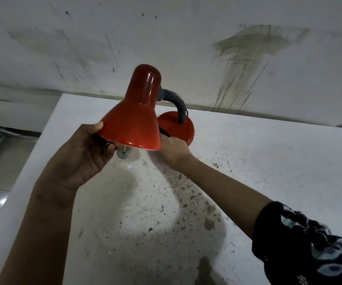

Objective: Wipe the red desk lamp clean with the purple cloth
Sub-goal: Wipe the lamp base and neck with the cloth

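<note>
At centre the left hand (88,149) grips the red desk lamp (133,120) by its rim to steady it, the right hand (173,150) fingers are hidden; the unseen purple cloth is probably needed next.

White worktop (268,161), speckled with brown spots and smears. Behind it a pale wall (166,38) with dark scuffs and a brownish drip stain (248,50). At left, glossy floor (5,182) with a light glint (2,201). Dim lighting.

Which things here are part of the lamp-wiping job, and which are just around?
Job: glossy red desk lamp; left hand gripping its shade rim; right hand by its base. Purple cloth not in view.
Around: stained white table; smeared white wall.
</note>
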